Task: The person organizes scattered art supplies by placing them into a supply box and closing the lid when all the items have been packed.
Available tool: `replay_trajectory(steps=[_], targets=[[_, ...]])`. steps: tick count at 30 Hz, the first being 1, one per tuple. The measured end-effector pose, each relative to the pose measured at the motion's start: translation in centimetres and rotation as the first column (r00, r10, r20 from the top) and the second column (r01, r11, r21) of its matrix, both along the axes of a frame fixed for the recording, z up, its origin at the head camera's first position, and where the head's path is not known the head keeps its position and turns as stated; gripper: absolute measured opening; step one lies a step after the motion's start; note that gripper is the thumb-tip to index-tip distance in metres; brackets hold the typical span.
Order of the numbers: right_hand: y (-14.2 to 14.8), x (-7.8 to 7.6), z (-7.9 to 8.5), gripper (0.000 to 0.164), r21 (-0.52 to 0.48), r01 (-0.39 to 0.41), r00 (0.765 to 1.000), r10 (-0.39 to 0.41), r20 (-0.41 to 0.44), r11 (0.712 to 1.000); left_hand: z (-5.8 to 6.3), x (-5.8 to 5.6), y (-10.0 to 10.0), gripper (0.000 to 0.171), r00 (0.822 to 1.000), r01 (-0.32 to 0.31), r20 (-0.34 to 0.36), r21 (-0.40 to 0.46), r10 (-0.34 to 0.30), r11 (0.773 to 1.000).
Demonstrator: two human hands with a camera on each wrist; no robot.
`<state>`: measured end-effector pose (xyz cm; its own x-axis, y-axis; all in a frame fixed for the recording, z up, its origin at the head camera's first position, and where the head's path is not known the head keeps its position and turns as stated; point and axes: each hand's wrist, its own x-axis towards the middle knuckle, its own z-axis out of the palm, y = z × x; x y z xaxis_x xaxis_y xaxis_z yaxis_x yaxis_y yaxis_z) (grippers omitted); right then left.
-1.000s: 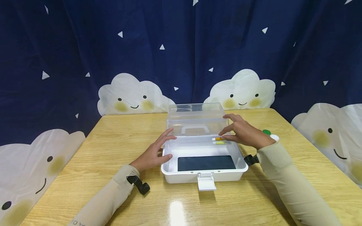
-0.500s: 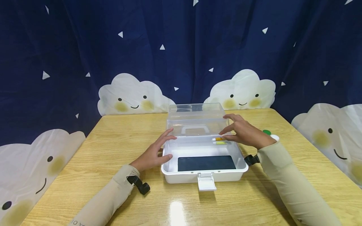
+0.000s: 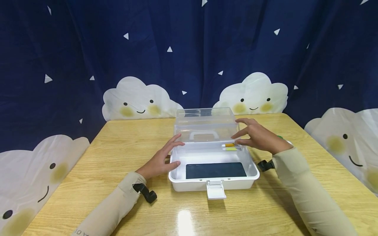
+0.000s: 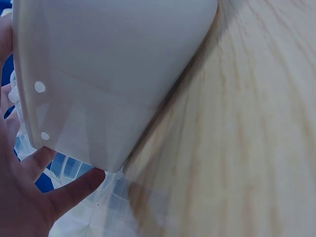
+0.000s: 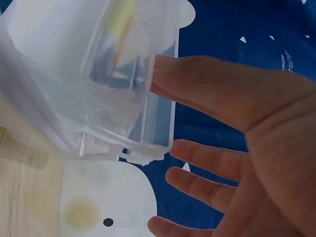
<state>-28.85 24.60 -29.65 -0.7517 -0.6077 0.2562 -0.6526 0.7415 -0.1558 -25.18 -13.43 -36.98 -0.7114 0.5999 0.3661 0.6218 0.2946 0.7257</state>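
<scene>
A white storage box (image 3: 189, 186) stands on the wooden table with its clear lid (image 3: 203, 117) raised. A dark flat rectangle (image 3: 215, 170) lies inside it. At the back of the box, a clear tray (image 5: 111, 98) holds an orange stick (image 3: 228, 145) and a yellow-green stick (image 3: 230, 148), both white-tipped. My left hand (image 3: 160, 160) is spread at the left side, its thumb over the rim; in the left wrist view straight fingers (image 4: 81, 190) touch the back corner. My right hand (image 3: 261, 137) is beside the tray's right end, thumb at its edge, fingers loosely extended.
A white latch (image 3: 216, 190) hangs from the box front. Behind my right wrist, small green (image 3: 280, 137) and white round things (image 3: 290, 142) lie mostly hidden. A dark blue curtain (image 3: 165, 19) with clouds surrounds the table (image 3: 141, 137).
My right hand has shifted slightly right, its fingertips moving off the two sticks, which now show more fully. The left hand and the box look the same.
</scene>
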Motion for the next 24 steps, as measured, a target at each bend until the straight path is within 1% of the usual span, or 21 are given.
replay_trajectory(steps=[9,19,24], targets=[[0.6,0.2,0.6,0.021,-0.038,0.055,0.998,-0.053,0.040,0.998,0.0,0.0,0.0,0.059,1.000,-0.006,-0.003,-0.007,0.006,1.000],[1.4,0.2,0.9,0.022,-0.031,0.095,0.995,-0.094,0.039,0.995,0.0,0.0,0.1,0.059,1.000,-0.003,0.007,-0.002,0.003,1.000],[1.8,0.3,1.2,0.022,-0.028,0.117,0.992,-0.115,0.055,0.993,0.1,0.1,0.1,0.059,1.000,-0.006,0.007,-0.002,0.006,1.000]])
